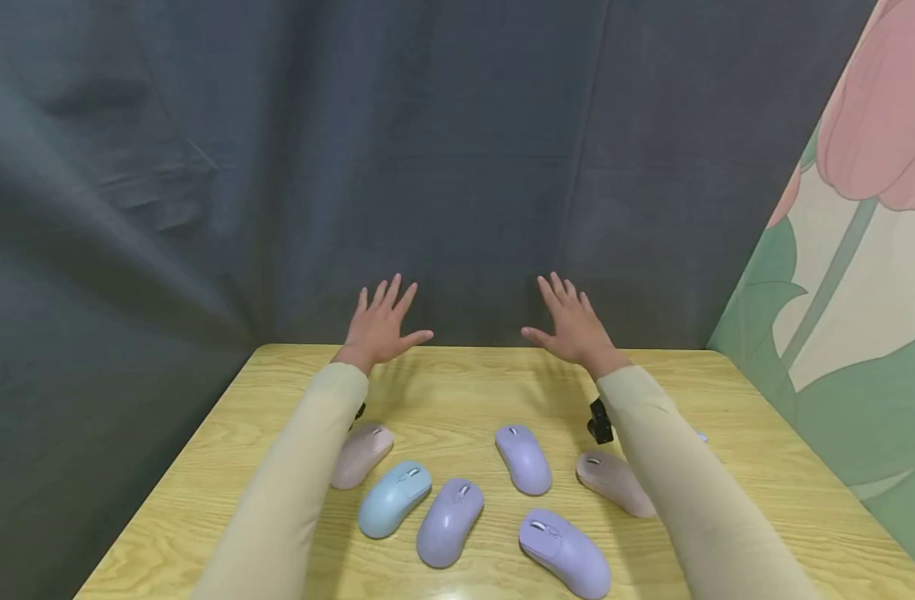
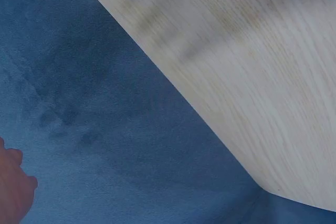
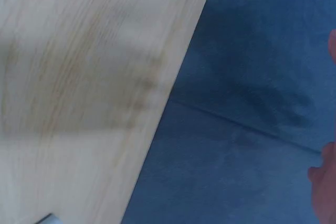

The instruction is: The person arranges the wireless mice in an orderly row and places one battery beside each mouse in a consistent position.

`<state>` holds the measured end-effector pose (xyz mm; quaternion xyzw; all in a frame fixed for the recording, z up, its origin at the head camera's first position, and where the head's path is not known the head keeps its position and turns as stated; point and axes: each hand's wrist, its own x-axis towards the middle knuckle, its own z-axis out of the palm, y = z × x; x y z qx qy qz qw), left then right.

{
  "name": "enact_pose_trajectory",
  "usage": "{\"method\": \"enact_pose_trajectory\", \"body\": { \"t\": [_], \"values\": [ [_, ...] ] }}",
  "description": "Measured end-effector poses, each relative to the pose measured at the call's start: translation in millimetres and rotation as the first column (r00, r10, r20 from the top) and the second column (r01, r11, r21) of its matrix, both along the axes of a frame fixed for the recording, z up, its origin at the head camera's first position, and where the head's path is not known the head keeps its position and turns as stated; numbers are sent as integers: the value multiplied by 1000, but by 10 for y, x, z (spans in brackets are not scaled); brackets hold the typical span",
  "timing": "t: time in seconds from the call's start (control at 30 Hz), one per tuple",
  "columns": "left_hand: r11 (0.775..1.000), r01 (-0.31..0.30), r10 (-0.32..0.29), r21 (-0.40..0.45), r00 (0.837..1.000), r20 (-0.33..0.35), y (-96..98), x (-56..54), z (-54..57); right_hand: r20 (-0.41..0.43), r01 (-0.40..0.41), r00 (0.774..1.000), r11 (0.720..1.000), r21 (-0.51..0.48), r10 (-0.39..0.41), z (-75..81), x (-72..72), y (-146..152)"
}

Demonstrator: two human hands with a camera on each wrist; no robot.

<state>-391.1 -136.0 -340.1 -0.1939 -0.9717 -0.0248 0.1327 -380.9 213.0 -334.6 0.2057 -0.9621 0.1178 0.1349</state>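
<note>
"What are the two hands doing?"
"The left hand (image 1: 378,329) and the right hand (image 1: 575,327) are both up in the air, with fingers spread out straight, near the far end of the desk (image 1: 457,392)."
"What's back from the left hand, toward the person?"
"One pink mouse (image 1: 363,456) by the sleeve (image 1: 277,492), and one blue mouse (image 1: 394,498) beside it."
"And the purple mice (image 1: 523,459)?"
"Three. Two lie back from the gap between the hands, one straight back from the right hand."
"So five mice?"
"Six! Another pinkish mouse (image 1: 611,482) is back from the right hand, partly behind that sleeve. A pale bit (image 1: 701,436) peeks out past it; I can't tell what."
</note>
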Motion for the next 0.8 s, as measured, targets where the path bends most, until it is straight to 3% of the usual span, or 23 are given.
{"method": "enact_pose_trajectory", "body": {
  "t": [0.33, 0.8],
  "values": [
    [994, 88, -91, -60, 994, -56, 4, 45, 41, 17, -26, 999, 999, -19, 26, 158, 165, -110],
    [991, 125, -127, -41, 990, -55, -57, 174, 93, 33, -67, 997, 993, -94, 70, 237, 399, -196]
  ]
}}
